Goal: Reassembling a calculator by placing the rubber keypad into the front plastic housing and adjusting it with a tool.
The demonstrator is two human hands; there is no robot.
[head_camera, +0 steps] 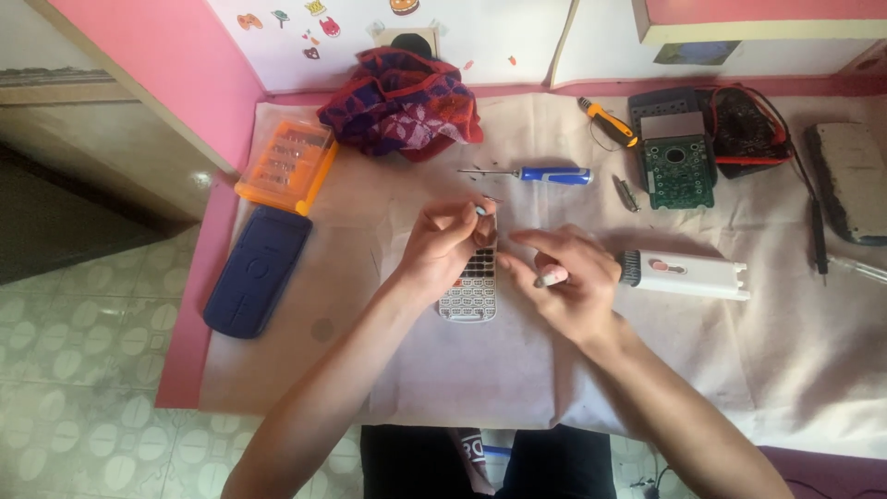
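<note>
Here, near the middle of the frame, both hands meet over a small calculator (469, 288) that lies flat on the cloth-covered worktop (370, 370), its keypad facing up. The left hand (443, 248) rests on the calculator's upper left part, fingers curled in and pinched together at the tips near its top edge; whether something tiny sits between them I cannot tell. The right hand (565, 286) lies just beside the calculator on its right, closed loosely around a slim pale tool (552, 276) (only its tip shows), with the forefinger stretched toward the left hand.

Above the hands, a blue-handled screwdriver (545, 175) lies crosswise, with a few small dark screws scattered near its shaft. To the right of the right hand is a white oblong device (688, 274) with a dark brush-like end. In the upper right sit a green circuit board (678, 169) on a dark casing, an orange-handled tool (610, 123), and a tangle of red and black leads (753, 125). In the upper left an orange bit case (286, 164) lies open, and below it, well apart from the hands, a dark blue cover (256, 268). A bunched red and purple cloth (402, 102) lies at the top centre.
</note>
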